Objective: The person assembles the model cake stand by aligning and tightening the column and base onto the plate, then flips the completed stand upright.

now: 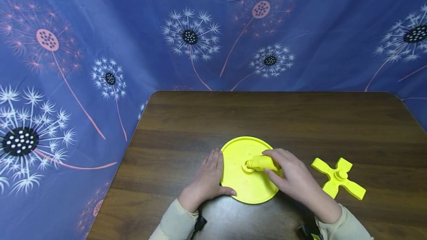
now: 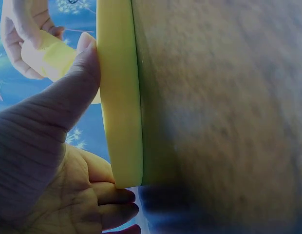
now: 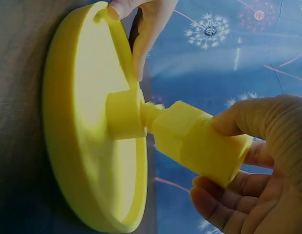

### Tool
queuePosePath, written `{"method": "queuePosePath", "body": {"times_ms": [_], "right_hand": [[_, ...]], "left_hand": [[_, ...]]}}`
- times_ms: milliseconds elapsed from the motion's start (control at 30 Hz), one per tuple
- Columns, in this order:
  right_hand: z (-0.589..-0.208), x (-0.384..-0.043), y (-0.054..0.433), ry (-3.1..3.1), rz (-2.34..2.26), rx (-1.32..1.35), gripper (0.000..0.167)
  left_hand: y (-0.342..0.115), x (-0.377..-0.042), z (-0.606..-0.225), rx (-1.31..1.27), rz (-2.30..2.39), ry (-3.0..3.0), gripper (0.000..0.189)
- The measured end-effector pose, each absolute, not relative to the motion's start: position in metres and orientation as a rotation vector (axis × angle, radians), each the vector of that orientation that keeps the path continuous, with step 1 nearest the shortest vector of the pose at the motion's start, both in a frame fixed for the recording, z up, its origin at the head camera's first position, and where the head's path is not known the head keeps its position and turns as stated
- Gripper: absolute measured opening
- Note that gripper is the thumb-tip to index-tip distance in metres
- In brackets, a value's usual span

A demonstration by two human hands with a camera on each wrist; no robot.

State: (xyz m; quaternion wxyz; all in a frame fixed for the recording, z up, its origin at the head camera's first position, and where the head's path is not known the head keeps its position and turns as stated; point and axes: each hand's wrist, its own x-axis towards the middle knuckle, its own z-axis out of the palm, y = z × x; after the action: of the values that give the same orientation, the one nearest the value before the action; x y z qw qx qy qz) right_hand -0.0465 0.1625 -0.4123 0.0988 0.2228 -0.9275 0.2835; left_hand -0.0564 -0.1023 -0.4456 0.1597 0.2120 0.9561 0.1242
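Note:
A round yellow base [image 1: 233, 180] with a raised rim lies on the table, with a short round socket [image 3: 126, 114] rising from its middle. My left hand [image 1: 208, 177] rests at its left edge, straight fingers along the side and thumb at the rim. My right hand [image 1: 293, 175] grips a thick yellow post [image 1: 261, 163] by its far end, thumb on one side and fingers on the other. The post is tilted well over to the right. In the right wrist view its narrow threaded end [image 3: 152, 116] is right at the socket's mouth.
To the right of the base, a yellow cross-shaped piece [image 1: 340, 175] with a round knob at its centre lies on the brown wooden table [image 1: 267, 114]. A blue cloth [image 1: 140, 21] with dandelion prints hangs behind the table and along its left side.

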Motion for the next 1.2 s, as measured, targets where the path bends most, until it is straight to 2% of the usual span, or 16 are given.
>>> {"method": "queuePosePath", "body": {"times_ms": [767,1200], "right_hand": [[-0.39,-0.061,0.136,-2.784,0.688,0.967,0.047],[-0.405,-0.068,0.129,-2.774,0.872,0.744,0.049]], "left_hand": [[-0.103,-0.057,-0.445,0.618,0.355,2.744,0.123],[-0.102,-0.057,-0.447,0.632,0.32,2.753,0.123]]}}
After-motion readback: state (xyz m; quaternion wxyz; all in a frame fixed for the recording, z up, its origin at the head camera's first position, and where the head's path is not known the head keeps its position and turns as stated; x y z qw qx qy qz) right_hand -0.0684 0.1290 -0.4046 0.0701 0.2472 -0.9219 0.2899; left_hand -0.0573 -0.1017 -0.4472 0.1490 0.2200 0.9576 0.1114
